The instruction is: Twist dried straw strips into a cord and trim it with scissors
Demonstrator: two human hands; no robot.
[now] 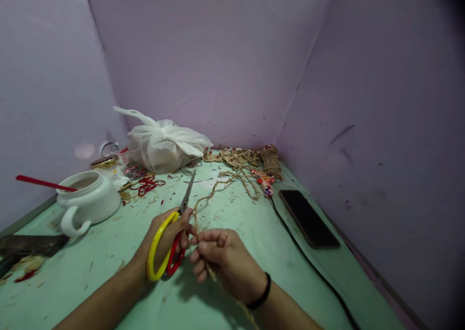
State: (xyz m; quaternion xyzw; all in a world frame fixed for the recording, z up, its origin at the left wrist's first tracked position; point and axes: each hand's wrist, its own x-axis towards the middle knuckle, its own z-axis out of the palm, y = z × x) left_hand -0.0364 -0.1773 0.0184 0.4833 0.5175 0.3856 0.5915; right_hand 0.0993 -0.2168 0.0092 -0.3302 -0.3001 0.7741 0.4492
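Observation:
My left hand (165,240) is closed around scissors (170,245) with one yellow and one red handle loop; their blades point away from me and look closed. Right beside it, my right hand (221,257) pinches a strand of jute twine (214,189). The twine runs from my fingers across the green table (109,252) to a tangled heap of jute at the back. Another length of it trails under my right wrist, which wears a black band. Both hands touch each other just above the tabletop.
A white cup-shaped pot (89,199) with a red stick stands at left, a dark flat blade (32,245) beside it. A white plastic bag (163,143), red thread (147,185) and a colourful piece (265,180) lie at the back. A dark phone (308,218) and a black cable (312,267) lie at right. Purple walls enclose the table.

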